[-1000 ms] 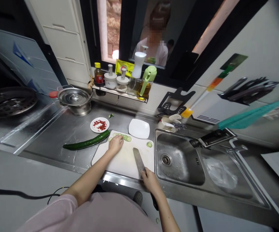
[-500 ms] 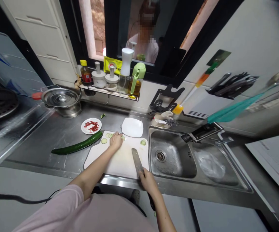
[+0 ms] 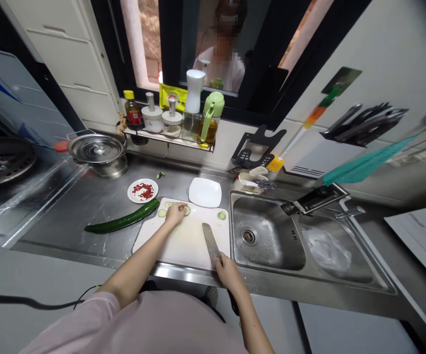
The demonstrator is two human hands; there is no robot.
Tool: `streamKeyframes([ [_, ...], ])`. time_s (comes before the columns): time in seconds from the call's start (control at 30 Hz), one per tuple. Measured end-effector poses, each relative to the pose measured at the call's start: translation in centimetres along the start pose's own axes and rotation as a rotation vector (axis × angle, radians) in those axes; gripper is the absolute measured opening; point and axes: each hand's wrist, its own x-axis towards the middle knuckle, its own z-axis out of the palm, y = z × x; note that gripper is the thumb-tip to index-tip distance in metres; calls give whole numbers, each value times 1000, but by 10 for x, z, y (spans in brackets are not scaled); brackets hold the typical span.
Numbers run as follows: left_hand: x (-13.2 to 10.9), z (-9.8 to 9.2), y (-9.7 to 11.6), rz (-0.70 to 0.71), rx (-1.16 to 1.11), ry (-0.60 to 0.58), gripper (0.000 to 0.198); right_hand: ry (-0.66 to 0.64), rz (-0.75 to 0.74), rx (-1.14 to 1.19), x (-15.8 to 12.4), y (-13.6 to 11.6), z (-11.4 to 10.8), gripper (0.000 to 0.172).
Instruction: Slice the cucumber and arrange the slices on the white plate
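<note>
The right hand (image 3: 227, 273) grips one knife (image 3: 210, 241), blade over one white board (image 3: 186, 248). The left hand (image 3: 175, 215) bunches its fingers by cucumber slices (image 3: 161, 213), too overlapped to count, far left; whether it pinches one, I cannot tell. One whole cucumber (image 3: 124, 222) lies left, two plates (image 3: 205, 192) farther off.

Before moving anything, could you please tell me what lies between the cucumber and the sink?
The head view shows the board between them, bearing slices, with the left hand and knife blade on or over it.
</note>
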Motion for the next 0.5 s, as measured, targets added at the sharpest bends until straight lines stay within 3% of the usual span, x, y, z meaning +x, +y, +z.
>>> streamKeyframes([
  [0.17, -21, -6, -16, -280, -403, -20, 23, -27, -8, -20, 4, -11, -2, 37],
  [0.37, -54, 6, -30, -376, -606, -90, 26, -75, -27, -27, 7, -24, 1, 31],
  [0.5, -65, 9, -33, -348, -526, -87, 17, -76, -62, -22, 7, -29, 7, 28],
])
